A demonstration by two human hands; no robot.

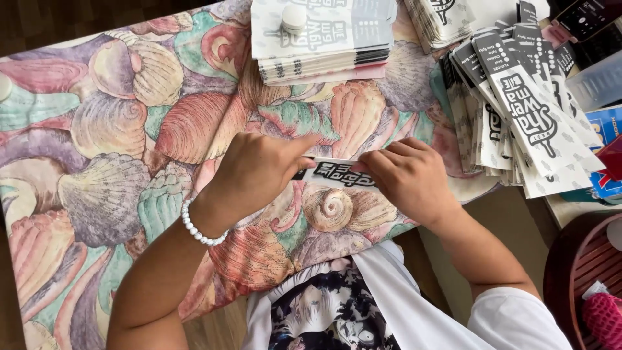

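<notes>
A small folded white paper sleeve with black print lies on the seashell-patterned tablecloth in front of me. My left hand presses on its left end with the fingertips, a white bead bracelet on the wrist. My right hand covers and pinches the sleeve's right end, fingers curled down onto it. Both hands hold the paper flat against the cloth.
A neat stack of folded printed sleeves with a small white round cap on top lies at the far edge. A fanned pile of unfolded sleeves spreads at the right. A dark red round basket stands lower right.
</notes>
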